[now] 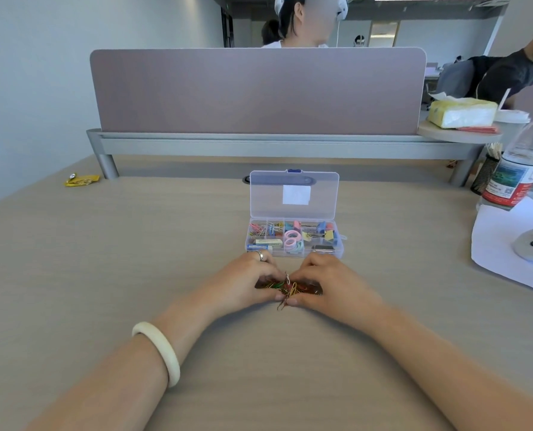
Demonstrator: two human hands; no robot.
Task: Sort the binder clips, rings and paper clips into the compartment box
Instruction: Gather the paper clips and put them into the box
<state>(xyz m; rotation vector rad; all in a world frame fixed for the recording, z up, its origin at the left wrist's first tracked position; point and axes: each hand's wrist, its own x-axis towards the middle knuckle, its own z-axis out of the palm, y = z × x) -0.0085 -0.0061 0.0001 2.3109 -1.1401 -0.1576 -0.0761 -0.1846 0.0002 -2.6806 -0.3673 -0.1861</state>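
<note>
A clear compartment box (pixel 339 247) stands open on the desk, its lid (pixel 294 194) upright behind it. Inside I see paper clips (pixel 260 229) at the left, pastel rings (pixel 293 241) in the middle and coloured binder clips (pixel 321 233) at the right. Just in front of the box lies a small heap of coloured paper clips (pixel 287 287). My left hand (pixel 246 283) and my right hand (pixel 327 283) cup this heap from both sides, fingertips and thumbs pressed together around it. Part of the heap is hidden under my fingers.
A grey partition (pixel 259 91) runs across the back of the desk. A water bottle (pixel 520 163), a mesh pen holder (pixel 484 177) and a white paper sheet (pixel 504 244) sit at the right. A yellow wrapper (pixel 82 180) lies at the far left.
</note>
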